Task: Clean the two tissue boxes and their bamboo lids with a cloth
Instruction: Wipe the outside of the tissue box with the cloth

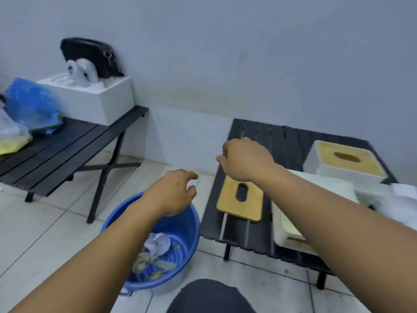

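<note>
At the far left a blue plastic bag [31, 105] lies on a black slatted bench [56, 150], with a white foam block [99, 102] beside it and a black pouch [90, 53] propped against the wall behind. On the tiled floor further right stands a blue bucket [180, 224] with crumpled paper [158, 242] in its bottom. The left hand [173, 193] hovers above the bucket's rim, thumb and fingers loosely bent and apart, with nothing between them. The right hand [243, 159] hangs over the near-left part of a low black table [259, 136], back upward and fingers curled under. Its palm is hidden, so I cannot tell whether it is clenched on anything. Just beneath its wrist a loose bamboo lid [230, 204] lies flat on the table, its oval slot showing. Right of that lid sits an open white tissue box [279, 224], partly covered by the right forearm. Behind it, toward the wall, the second tissue box [316, 163] stands with its own bamboo lid [365, 168] in place.
</note>
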A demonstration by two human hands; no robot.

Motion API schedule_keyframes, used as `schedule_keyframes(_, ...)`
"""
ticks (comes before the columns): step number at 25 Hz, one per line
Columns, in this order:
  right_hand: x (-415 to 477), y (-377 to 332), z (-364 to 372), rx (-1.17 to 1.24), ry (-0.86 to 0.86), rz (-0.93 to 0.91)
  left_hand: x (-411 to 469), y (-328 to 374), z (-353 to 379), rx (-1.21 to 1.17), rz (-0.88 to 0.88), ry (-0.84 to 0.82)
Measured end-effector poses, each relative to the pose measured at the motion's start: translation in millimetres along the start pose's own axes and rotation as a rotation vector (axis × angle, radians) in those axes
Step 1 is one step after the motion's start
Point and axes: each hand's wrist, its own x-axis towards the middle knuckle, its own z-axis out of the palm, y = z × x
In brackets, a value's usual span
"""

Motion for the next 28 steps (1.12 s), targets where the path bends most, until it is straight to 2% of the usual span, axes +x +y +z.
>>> schedule_keyframes(7,-87,130,-40,0.095,0.139,0.229,19,156,20,0.072,0.241,0.051)
schedule_keyframes(12,-138,207,-5,0.188,0.059,0.385,21,233,72,0.101,0.335,0.026)
schedule_keyframes(17,-148,223,17,0.3,-0.046,0.319,17,236,114,0.029,0.361,-0.092)
schedule_keyframes(21,-151,240,12,0.496,0.011,0.361,18,224,114,0.009,0.447,-0.161)
schedule_keyframes(23,-155,256,15,0.443,-0.033,0.417,18,223,114,0.022,0.449,-0.134)
schedule_keyframes(25,-160,269,23,0.377,-0.158,0.451,14,222,111,-0.026,0.435,-0.084)
schedule_keyframes(28,-163,276,41,0.371,-0.295,0.438,8,215,101,-0.27,0.394,0.001)
